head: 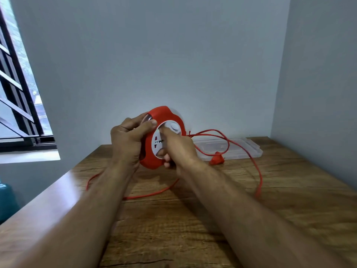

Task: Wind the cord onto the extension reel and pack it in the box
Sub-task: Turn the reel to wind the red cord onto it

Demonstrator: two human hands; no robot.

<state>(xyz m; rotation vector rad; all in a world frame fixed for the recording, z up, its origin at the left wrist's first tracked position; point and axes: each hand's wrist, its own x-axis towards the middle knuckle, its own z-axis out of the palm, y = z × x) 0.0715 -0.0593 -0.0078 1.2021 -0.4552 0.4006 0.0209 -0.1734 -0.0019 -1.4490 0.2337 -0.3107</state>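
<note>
1. I see my left hand [127, 139] clenched around the red reel [164, 120], held above the table [289, 190].
2. My right hand [178, 149] grips the reel's white hub [172, 127].
3. Cord [258, 171] loops toward three o'clock, near the clear box [241, 149].

The wooden table [193, 229] has lots of bare room close to the person, between and beside the two arms. Farther back it gets crowded. The red cord [258, 178] lies in loose loops across the table – one under the arms, one on the right. The red plug [216, 160] sits just in front of the clear box [249, 149], and the cord crosses over it. Walls close in behind and on the right.
</note>
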